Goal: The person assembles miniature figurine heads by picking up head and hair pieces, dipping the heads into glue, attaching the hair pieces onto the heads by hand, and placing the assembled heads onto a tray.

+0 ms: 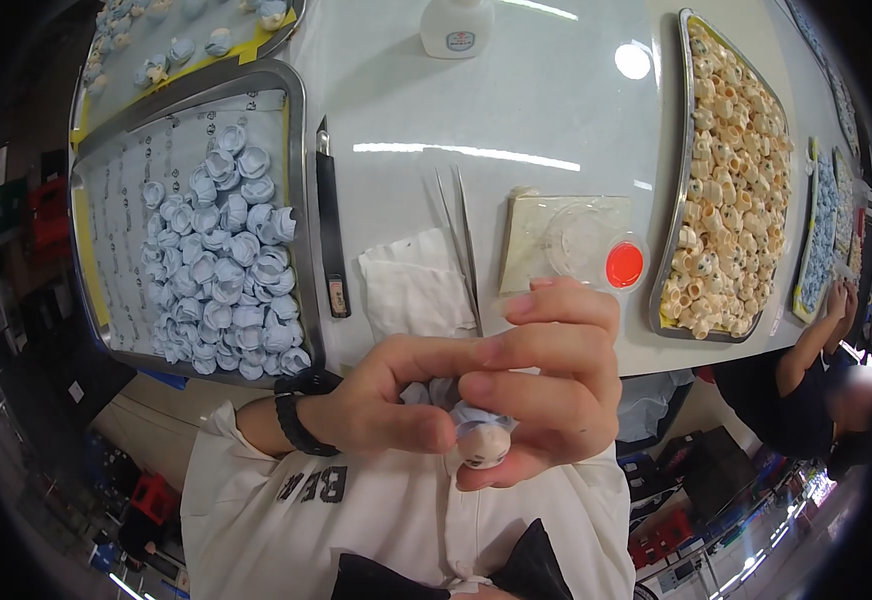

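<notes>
Close to my chest, both hands meet at a small beige doll head (pixel 486 447) with a face painted on it. A light blue soft cap piece (pixel 470 414) sits against the head's upper side. My right hand (pixel 571 385) grips the head between thumb and fingers. My left hand (pixel 381 395), with a black watch on the wrist, presses its thumb and fingers at the blue piece. More blue material (pixel 429 392) shows inside the left hand's curl, partly hidden by the fingers.
A tray of blue cap pieces (pixel 221 260) lies left, a tray of beige doll heads (pixel 731 180) right. Between are a utility knife (pixel 330 220), tweezers (pixel 467 240), white cloth (pixel 416 285), a block (pixel 531 225), a red disc (pixel 624 265) and a bottle (pixel 458 28). A co-worker (pixel 806 375) sits right.
</notes>
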The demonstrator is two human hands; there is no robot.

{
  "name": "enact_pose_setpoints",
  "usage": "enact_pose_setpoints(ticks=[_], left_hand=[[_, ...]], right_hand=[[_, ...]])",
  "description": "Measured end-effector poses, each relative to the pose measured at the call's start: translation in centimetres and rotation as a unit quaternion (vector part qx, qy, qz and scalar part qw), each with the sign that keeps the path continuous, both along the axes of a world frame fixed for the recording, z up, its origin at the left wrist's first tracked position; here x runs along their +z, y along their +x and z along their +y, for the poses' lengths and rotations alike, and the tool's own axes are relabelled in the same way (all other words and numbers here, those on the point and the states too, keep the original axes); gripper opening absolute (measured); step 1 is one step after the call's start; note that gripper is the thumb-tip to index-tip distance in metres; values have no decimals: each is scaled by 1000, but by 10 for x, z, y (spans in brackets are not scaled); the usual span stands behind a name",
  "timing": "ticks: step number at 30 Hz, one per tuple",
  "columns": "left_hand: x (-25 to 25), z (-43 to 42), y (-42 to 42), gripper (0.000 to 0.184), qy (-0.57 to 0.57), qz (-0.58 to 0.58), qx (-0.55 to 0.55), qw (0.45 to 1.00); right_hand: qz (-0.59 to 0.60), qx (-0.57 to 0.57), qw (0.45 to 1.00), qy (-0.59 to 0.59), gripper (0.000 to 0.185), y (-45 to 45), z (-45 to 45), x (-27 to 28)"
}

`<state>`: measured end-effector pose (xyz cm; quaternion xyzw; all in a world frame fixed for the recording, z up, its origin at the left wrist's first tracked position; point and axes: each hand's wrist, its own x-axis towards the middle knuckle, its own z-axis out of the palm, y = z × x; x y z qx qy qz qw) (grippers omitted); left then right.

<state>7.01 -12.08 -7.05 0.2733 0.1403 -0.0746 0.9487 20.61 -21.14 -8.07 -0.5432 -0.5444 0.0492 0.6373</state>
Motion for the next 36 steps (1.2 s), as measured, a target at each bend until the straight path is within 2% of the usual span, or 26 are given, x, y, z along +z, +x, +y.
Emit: enact_pose_setpoints(ticks=[8,10,14,16,22,32,34,35,36], left_hand=[[-4,-2,2,60,9,-1,14,1000],[-4,-3,2,56,-21,10,20,1000],[-5,0,3,51,-27,15,4,1000],[-3,0,5,44,-10,0,32,999],[-7,3,2,37,2,-21,31,999],[-6,-3,0,40,18,2,43,999],[-10,-8,-1,51,-72,30,98,992],[-8,-5,-1,51,-71,29,97,992],[-3,-2,-2,57,-66,33,93,993]], right_hand=[[25,51,998,6,37,2,1,-5],[44,73,996,-14,44,0,0,-10],[84,129,987,-48,41,1,-2,-11],[106,165,979,-50,40,1,-1,-12],[98,170,980,-31,37,-2,0,-14],[113,182,976,-36,40,-4,3,-13],[109,141,983,-39,41,-2,7,-15],[108,140,983,-38,41,-3,5,-13],[177,134,975,-18,36,-4,2,-10]])
